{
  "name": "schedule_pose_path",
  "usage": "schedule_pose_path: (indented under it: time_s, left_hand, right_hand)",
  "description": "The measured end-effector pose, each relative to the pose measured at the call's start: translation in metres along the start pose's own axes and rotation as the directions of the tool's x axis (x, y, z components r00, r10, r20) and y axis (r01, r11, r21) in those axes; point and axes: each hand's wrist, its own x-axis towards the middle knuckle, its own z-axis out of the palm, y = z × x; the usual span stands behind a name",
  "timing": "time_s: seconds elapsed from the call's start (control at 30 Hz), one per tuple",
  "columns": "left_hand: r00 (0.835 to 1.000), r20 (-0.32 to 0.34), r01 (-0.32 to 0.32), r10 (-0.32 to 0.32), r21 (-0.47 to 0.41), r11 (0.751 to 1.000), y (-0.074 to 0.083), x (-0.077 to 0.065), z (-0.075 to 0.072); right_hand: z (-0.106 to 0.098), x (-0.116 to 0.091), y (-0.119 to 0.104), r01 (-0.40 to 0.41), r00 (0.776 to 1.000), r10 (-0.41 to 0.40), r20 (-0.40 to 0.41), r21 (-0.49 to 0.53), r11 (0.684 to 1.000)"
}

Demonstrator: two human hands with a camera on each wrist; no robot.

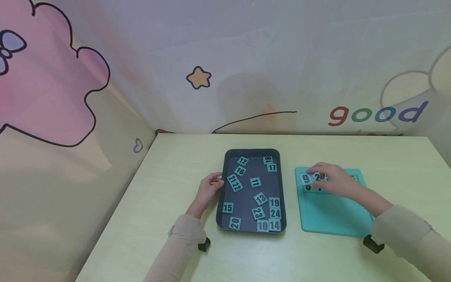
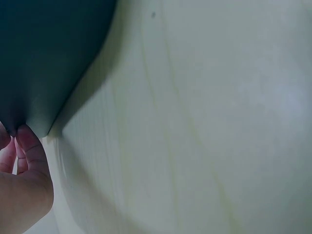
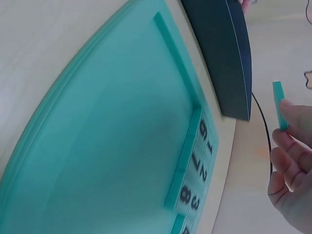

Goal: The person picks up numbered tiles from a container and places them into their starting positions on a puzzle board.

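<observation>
In the head view, my left hand [image 1: 208, 190] grips the left rim of a dark tray [image 1: 243, 203]. Up close in the left wrist view, the fingers of that hand [image 2: 27, 180] meet the tray's side [image 2: 53, 58]. Number tiles lie scattered in the tray, among them the 11 tile [image 1: 255, 182] and the 15 tile [image 1: 228, 207]. My right hand [image 1: 334, 180] pinches the 9 tile [image 1: 305, 179] above the upper left of a turquoise board [image 1: 331, 215]. From the right wrist, the held tile [image 3: 279, 105] shows edge-on between thumb and finger, and tiles 6, 7 [image 3: 195, 161] and 8 sit below the top row.
The tray and board lie side by side on a pale wooden table [image 1: 169, 164], with a narrow gap between them. Behind the table's far edge hangs a printed backdrop [image 1: 246, 90]. A small black device [image 1: 373, 244] is at the right wrist.
</observation>
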Motion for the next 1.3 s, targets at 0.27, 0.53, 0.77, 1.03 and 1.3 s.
schedule_pose_path:
  time_s: [0.27, 0.53, 0.77, 1.03, 1.3]
  left_hand:
    - [1.0, 0.009, 0.007, -0.007, 0.014, 1.0, 0.0, 0.0, 0.0]
    - [1.0, 0.003, 0.004, -0.004, 0.016, 1.0, 0.001, 0.001, 0.0]
    - [1.0, -0.005, 0.003, -0.003, 0.014, 1.0, 0.002, -0.001, 0.0]
    - [1.0, -0.002, 0.008, -0.008, 0.008, 1.0, 0.001, -0.002, 0.0]
    - [1.0, 0.003, -0.002, 0.002, 0.009, 1.0, 0.001, -0.002, 0.0]
  right_hand:
    - [-0.014, -0.016, 0.024, -0.062, 0.998, 0.062, -0.026, -0.021, 0.998]
    - [-0.018, -0.029, 0.045, -0.103, 0.993, 0.1, -0.057, -0.054, 0.993]
    - [-0.014, -0.038, 0.061, -0.138, 0.989, 0.134, -0.057, -0.059, 0.989]
    - [-0.008, -0.047, 0.078, -0.178, 0.983, 0.177, -0.042, -0.045, 0.983]
    - [-0.002, -0.049, 0.089, -0.215, 0.977, 0.215, -0.01, -0.031, 0.976]
